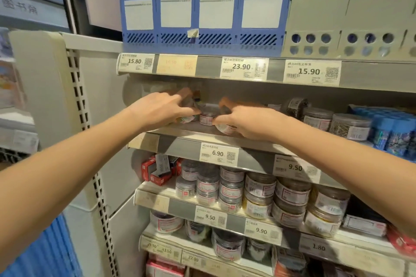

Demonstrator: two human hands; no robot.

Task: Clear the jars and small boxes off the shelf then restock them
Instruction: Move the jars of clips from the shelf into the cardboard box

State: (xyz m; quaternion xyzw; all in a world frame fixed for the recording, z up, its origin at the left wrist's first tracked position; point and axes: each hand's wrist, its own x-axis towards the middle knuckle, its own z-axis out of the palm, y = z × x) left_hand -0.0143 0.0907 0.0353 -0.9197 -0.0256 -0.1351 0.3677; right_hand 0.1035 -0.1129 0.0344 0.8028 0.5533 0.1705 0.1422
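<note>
I am looking through the head camera at a tall shop shelving unit [103,101] of pale metal, with both bare arms reaching forward into it. Above the grips, a blue file rack [202,16] and grey file boxes [349,18] stand side by side on the top shelf. Price tags [244,69] run along its front edge.

The grips work on the shelf [184,131] just below that, which shows bare metal directly beneath the hands.

The left hand [162,108] has its fingers and thumb curled round a small jar [186,119]. Only the jar's label shows, below the fingertips. The right hand [252,121] pinches a tilted jar [226,128] between thumb and curled fingers, forefinger raised. This jar leans toward the left hand. The fingertips of both hands are blurred.

Between the two grips, a middle jar [208,117] stands upright on the shelf. I cannot tell whether it touches either hand.

To the right of the right grip, on the same shelf, stand clear jars [350,126] with thin metal pins inside. Blue-capped tubs [396,132] follow at the far right.

Below the grips, the next shelf carries stacked jars [258,189], two high, with small red boxes [157,171] at their left end. Lower still, bottom jars [227,245] sit behind another row of price labels.
</note>
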